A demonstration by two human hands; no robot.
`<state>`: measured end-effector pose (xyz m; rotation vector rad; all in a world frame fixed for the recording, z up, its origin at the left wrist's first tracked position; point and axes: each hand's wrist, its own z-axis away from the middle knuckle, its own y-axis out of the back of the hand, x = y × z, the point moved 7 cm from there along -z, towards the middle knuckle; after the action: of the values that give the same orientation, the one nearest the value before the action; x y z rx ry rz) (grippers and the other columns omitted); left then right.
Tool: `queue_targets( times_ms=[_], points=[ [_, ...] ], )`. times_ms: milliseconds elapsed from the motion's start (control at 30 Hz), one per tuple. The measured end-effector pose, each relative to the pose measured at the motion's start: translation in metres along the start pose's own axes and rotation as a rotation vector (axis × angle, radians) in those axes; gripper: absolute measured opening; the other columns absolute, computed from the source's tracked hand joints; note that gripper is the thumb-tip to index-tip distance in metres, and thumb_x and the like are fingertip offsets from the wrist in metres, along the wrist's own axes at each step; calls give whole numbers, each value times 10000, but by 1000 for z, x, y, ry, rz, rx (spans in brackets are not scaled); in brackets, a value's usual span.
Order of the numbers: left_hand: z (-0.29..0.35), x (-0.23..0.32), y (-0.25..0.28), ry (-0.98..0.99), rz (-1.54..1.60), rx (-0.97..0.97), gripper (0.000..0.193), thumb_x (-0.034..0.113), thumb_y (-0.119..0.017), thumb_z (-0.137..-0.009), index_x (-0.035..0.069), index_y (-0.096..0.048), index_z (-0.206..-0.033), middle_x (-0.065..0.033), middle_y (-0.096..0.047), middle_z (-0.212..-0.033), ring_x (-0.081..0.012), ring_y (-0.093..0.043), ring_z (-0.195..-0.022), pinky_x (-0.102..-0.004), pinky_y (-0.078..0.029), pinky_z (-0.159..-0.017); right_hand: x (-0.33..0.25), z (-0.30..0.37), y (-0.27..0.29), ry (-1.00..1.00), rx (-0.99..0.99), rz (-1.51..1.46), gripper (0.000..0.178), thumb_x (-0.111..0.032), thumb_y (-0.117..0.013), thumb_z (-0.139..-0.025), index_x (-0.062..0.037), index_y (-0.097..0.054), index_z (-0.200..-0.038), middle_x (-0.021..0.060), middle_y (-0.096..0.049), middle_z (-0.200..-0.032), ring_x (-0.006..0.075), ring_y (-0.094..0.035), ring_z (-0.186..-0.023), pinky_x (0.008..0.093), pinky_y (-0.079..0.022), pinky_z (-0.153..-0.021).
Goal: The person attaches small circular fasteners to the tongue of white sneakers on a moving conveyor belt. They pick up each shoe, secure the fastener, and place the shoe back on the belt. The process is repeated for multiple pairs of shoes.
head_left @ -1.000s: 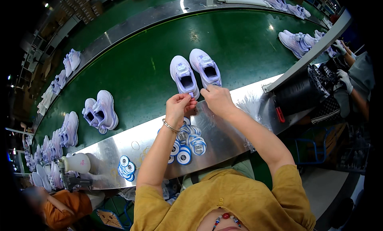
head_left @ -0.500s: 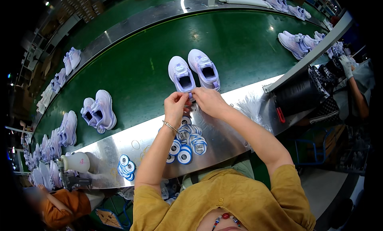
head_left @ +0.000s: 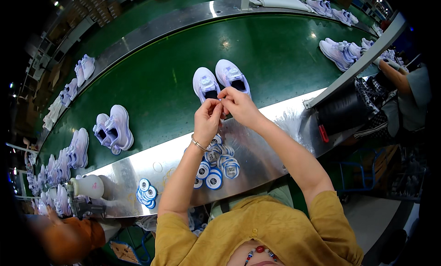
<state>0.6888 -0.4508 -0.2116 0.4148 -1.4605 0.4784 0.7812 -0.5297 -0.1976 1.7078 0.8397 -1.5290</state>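
Observation:
Just in front of me, a pair of white and lilac sneakers lies on the green belt, toes pointing away: the left sneaker (head_left: 205, 81) and the right sneaker (head_left: 229, 73). Over their heel ends, my left hand (head_left: 208, 118) and my right hand (head_left: 240, 108) meet with fingertips pinched together. Whatever they pinch is too small or hidden to make out. The sneakers' heels are partly covered by my hands. Beneath my left wrist, a pile of round blue-and-white tags (head_left: 215, 179) is spread on the metal ledge (head_left: 257, 160).
A smaller stack of round tags (head_left: 146, 192), loose rubber bands (head_left: 158, 167) and a white container (head_left: 90, 186) are to the left. Thin clear strands (head_left: 294, 123) lie right, below a slanted metal post (head_left: 358, 66). Another sneaker pair (head_left: 115, 128) sits left. Co-workers flank both sides.
Both my hands have moved slightly up and over the sneakers' heels, still pinching together. The left co-worker leans in closer; the right co-worker's arm has shifted.

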Motion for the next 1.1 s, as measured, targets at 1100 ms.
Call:
queue_targets(
  times_ms=[1100],
  points=[
    [-3,-2,42,-107,-166,100,230,31,-602,-907,25,-666,-1128,-1,-637,-872,-42,-542,-740,-176,-438,-634,31,-14,-9,-290,-86,-468,125,-126,-690,-867,-28,-614,-881,-5,-561,-727,41,-446,-538,182,-320,-453]
  ],
)
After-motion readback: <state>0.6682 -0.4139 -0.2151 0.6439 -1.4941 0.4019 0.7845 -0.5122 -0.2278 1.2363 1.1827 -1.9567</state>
